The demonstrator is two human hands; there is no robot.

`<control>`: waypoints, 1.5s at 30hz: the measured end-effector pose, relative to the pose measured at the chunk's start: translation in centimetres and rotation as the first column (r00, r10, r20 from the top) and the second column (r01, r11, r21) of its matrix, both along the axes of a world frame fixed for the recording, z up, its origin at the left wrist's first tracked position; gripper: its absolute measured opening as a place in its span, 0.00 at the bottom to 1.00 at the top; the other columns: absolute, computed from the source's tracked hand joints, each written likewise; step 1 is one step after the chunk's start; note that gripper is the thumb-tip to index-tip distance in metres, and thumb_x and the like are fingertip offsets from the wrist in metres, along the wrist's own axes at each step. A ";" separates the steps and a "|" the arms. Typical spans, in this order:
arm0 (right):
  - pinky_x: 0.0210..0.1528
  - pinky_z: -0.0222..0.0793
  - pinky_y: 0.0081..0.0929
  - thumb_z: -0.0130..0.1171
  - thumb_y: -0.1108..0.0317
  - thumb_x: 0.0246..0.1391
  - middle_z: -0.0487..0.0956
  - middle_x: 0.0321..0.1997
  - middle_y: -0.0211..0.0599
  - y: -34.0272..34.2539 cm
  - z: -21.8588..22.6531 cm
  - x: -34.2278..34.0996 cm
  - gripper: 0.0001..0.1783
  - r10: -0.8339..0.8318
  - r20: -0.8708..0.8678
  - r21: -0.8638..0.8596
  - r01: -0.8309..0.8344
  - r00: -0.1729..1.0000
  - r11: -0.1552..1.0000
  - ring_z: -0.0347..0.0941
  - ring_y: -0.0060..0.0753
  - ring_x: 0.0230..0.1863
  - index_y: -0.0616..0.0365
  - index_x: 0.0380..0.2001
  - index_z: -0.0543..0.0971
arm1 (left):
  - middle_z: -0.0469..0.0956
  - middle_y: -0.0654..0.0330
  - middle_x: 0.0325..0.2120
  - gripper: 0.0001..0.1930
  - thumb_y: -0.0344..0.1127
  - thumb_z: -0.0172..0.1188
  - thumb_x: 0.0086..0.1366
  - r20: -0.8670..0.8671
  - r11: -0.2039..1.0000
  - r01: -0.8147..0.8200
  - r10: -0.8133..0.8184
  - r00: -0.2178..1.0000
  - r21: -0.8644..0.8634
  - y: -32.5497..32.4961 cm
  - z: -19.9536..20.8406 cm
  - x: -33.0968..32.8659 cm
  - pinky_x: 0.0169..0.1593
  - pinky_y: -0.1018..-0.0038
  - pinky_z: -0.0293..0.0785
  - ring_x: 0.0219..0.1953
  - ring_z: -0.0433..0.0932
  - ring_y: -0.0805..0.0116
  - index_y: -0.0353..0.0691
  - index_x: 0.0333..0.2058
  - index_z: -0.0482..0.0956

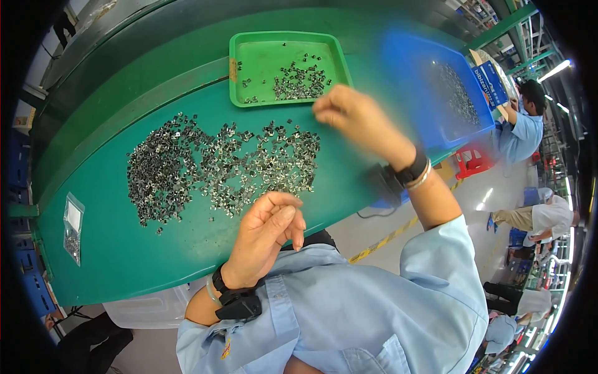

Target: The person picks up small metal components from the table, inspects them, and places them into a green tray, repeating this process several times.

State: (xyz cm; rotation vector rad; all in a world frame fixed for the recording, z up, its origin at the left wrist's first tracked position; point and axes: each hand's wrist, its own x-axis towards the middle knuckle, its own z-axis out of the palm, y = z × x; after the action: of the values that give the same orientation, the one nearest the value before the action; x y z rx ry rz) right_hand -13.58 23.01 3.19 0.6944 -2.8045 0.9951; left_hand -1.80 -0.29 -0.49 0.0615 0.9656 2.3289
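Note:
Many small black-and-silver metal parts (163, 168) lie spread over the green table, piled thickly at the left and thinner toward the middle. Just below the thinner end is my left hand (265, 234), its fingers curled together; whatever they might hold is hidden. My right hand (352, 115) hovers by the near right corner of a green tray (339, 47), fingers bent inward and slightly blurred. What it pinches, if anything, does not show. More of the parts (299, 82) sit inside the tray, mostly toward its near right side.
A blue bin (408, 93) with a heap of small parts stands to the right. On the left lies a clear plastic bag (73, 227). Below the table is a clear plastic box (146, 308). A red stool (471, 160) and co-workers are at the right.

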 end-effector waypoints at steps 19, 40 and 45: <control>0.34 0.69 0.30 0.62 0.75 0.43 0.74 0.30 0.36 -0.4 -0.5 6.6 0.08 -0.001 -0.105 -0.126 -0.012 0.994 0.992 0.72 0.39 0.33 0.59 0.30 0.76 | 0.73 0.59 0.27 0.10 0.34 0.46 0.69 -0.014 0.991 -0.071 0.069 0.997 -0.113 1.6 1.0 0.0 0.27 0.77 0.71 0.23 0.73 0.72 0.35 0.43 0.69; 0.31 0.71 0.28 0.64 0.78 0.41 0.76 0.31 0.35 -3.7 -1.1 11.6 0.12 0.061 -0.128 -0.329 -0.100 0.990 0.939 0.73 0.35 0.33 0.58 0.32 0.77 | 0.75 0.60 0.30 0.09 0.34 0.49 0.68 -0.177 0.957 -0.034 -0.018 0.984 -0.289 0.8 1.4 0.4 0.29 0.79 0.70 0.26 0.74 0.76 0.35 0.42 0.70; 0.31 0.70 0.27 0.64 0.78 0.41 0.76 0.31 0.35 -4.2 -1.5 12.2 0.11 0.030 -0.197 -0.330 -0.095 0.980 0.939 0.73 0.35 0.33 0.58 0.32 0.77 | 0.76 0.59 0.30 0.09 0.35 0.51 0.67 -0.028 0.991 0.007 -0.011 1.000 -0.135 0.9 1.6 1.0 0.28 0.79 0.71 0.26 0.74 0.76 0.36 0.41 0.70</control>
State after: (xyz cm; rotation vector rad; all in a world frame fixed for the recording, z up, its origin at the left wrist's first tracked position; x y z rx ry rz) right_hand -1.35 18.81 1.68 0.7880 -2.3789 1.3040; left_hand -0.83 0.58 1.06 0.0445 1.1322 2.2537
